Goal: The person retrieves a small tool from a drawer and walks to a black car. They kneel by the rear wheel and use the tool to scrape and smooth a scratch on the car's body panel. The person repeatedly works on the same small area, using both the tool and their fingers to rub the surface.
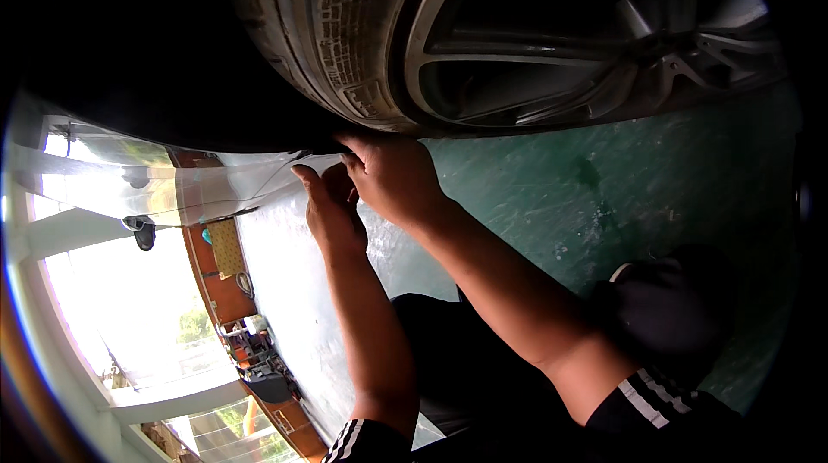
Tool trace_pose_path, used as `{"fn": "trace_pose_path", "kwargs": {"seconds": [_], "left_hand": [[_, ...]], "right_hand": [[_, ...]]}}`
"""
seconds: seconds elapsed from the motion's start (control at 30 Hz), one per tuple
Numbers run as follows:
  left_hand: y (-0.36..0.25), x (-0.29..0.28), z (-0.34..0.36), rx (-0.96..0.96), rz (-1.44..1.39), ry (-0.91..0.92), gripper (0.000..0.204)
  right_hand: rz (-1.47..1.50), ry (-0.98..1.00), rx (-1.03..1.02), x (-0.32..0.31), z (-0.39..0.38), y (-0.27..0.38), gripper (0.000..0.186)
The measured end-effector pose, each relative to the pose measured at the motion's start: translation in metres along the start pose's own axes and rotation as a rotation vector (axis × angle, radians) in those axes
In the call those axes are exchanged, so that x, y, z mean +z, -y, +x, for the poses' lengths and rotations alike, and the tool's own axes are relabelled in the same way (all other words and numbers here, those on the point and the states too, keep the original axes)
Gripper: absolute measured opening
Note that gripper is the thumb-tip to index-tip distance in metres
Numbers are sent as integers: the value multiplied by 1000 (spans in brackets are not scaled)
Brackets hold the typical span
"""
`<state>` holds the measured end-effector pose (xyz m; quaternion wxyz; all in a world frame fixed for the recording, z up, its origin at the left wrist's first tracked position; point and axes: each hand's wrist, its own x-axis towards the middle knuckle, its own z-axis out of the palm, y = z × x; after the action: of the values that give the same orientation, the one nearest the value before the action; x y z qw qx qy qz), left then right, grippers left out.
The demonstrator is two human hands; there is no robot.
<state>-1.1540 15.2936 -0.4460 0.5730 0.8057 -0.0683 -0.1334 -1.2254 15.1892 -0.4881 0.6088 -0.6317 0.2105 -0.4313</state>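
A sheet of clear film (228, 191) stretches from the left along the dark edge of a car's wheel arch (198, 140) and ends at my hands. My right hand (392, 174) is closed at that edge just below the tire, its fingertips pinching the film's end. Below and to the left of it, my left hand (332, 213) has its thumb raised against the film and its fingers curled behind. Both hands nearly touch each other. The tire (345, 40) and its spoked alloy rim (483, 53) fill the view above them.
A glossy green floor (535, 196) spreads under the car, bright with glare toward the left. My bent knee (448, 351) and dark shoe (664, 299) are close below. Along the far left wall stand orange-brown cabinets (233, 295), a pile of tools (259, 355) and large windows (129, 290).
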Motion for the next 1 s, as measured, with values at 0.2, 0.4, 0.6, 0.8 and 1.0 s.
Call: {"fn": "trace_pose_path", "kwargs": {"seconds": [0.2, 0.4, 0.6, 0.8, 1.0], "left_hand": [[2, -5, -3, 75, -20, 13, 79], [4, -2, -3, 120, -41, 16, 72], [2, -1, -5, 192, 15, 13, 68], [0, -5, -14, 171, 32, -18, 67], [4, -25, -8, 213, 6, 49, 67]], "right_hand": [[-6, 3, 31, 3, 0, -2, 27], [48, -19, 21, 3, 0, 1, 28], [276, -12, 84, 9, -4, 3, 27], [438, 12, 95, 15, -5, 8, 25], [413, 126, 63, 14, 5, 1, 24]]}}
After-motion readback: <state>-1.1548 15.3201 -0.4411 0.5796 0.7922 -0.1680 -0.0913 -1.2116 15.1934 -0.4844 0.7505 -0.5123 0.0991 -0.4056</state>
